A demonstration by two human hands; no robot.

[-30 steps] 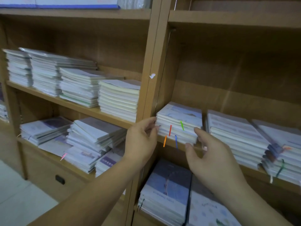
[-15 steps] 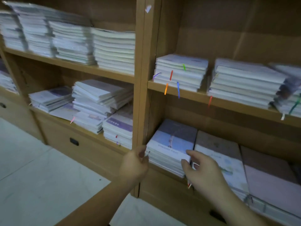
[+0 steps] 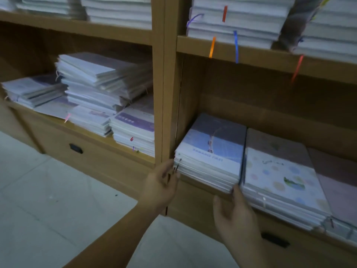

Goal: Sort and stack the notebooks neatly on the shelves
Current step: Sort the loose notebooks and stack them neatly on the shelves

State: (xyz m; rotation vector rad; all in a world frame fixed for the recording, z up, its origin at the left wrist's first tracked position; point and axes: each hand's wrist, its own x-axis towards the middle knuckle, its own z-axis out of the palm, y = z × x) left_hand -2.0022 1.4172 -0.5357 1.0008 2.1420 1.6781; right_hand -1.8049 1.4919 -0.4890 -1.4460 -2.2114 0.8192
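The blue-covered paper notebook stack (image 3: pixel 210 151) sits on the lower wooden shelf (image 3: pixel 197 185) at 4 o'clock. Left hand (image 3: pixel 160 184) and right hand (image 3: pixel 235 219) flank its front corners, fingers straight, gripping nothing. Best to press evenly inward, squaring edges.

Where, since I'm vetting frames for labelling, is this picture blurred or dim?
Head view: motion blur smears the upper white notebook stacks; the lower blue-covered notebook stack reads fairly sharp; lighting is dim overall, with no glare.
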